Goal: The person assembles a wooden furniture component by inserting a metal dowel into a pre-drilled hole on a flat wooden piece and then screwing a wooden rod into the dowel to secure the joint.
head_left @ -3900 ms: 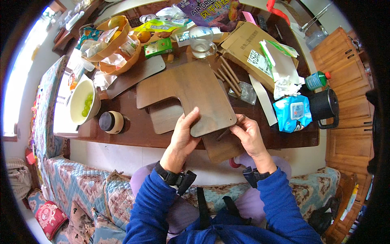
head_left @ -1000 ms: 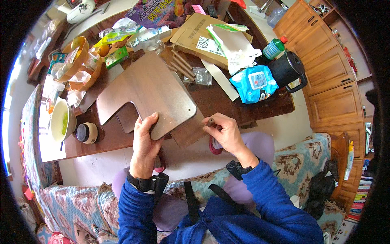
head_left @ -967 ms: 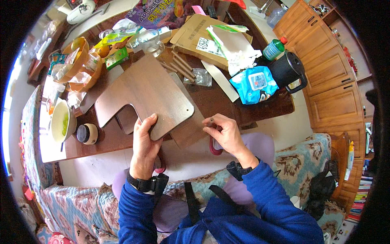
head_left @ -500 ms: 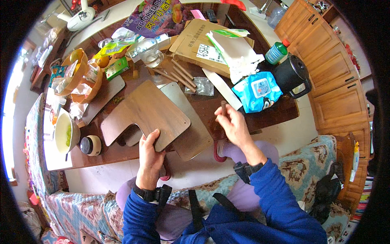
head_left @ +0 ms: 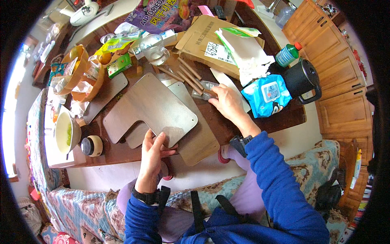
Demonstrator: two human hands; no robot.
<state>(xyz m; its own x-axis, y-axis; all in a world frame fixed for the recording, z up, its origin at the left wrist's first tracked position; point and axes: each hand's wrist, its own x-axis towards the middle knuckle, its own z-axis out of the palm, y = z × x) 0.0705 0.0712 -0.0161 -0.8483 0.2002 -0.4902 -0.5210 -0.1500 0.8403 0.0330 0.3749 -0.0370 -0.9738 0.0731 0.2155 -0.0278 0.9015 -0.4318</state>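
Observation:
My left hand (head_left: 152, 156) pinches the near edge of an L-shaped wood-grain board (head_left: 156, 107), thumb on top. The board has small holes at its corners and is raised over other boards. Beneath it, a second brown board (head_left: 199, 142) reaches past the table edge. My right hand (head_left: 227, 101) is closed at a clear plastic bag (head_left: 208, 86), to the right of several brown wooden rods (head_left: 190, 68). Part of a short brown rod shows at its fingertips, mostly hidden by the fingers.
Right of my right hand lie a blue wipes pack (head_left: 266, 96) and a black kettle (head_left: 302, 81). A cardboard box (head_left: 203, 38) and a glass jug (head_left: 156, 53) stand behind. Wooden bowls (head_left: 91, 83), a bowl of green fruit (head_left: 65, 132) and a dark board (head_left: 103, 99) lie left.
My right hand has moved away from me and left with the rod, over to the plastic bag. The L-shaped board has shifted and tilted in my left hand, its surface now catching more light.

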